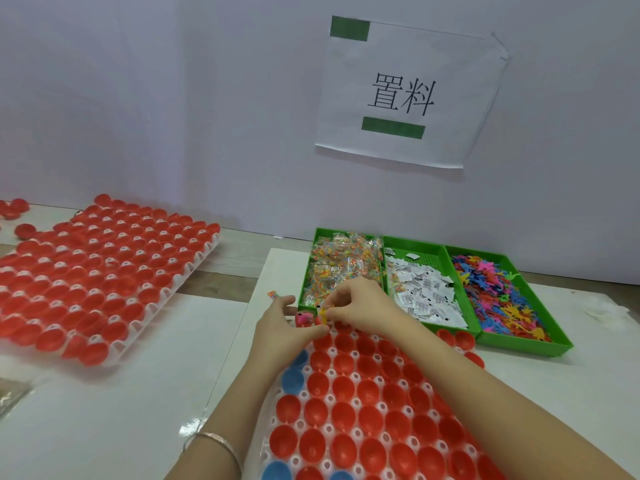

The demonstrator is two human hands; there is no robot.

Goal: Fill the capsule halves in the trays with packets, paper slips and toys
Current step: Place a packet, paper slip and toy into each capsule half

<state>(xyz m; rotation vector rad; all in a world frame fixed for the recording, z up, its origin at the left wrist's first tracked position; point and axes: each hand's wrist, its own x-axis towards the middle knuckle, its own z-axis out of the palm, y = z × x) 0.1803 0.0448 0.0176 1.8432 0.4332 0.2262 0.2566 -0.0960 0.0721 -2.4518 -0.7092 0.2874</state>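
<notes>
Both hands meet at the far edge of the near tray. The right hand pinches a small yellow piece just over a capsule half that holds something pink, and the left hand lies beside that cup, though I cannot tell if it grips anything. I'd say the far row is being filled: the piece wants dropping in, then a reach beyond the right hand to the green bins.

Head cam, single wide-angle view: looks fwd & down across counter; left hand, right hand close, mid-frame; wall w/ paper sign directly ahead.
</notes>
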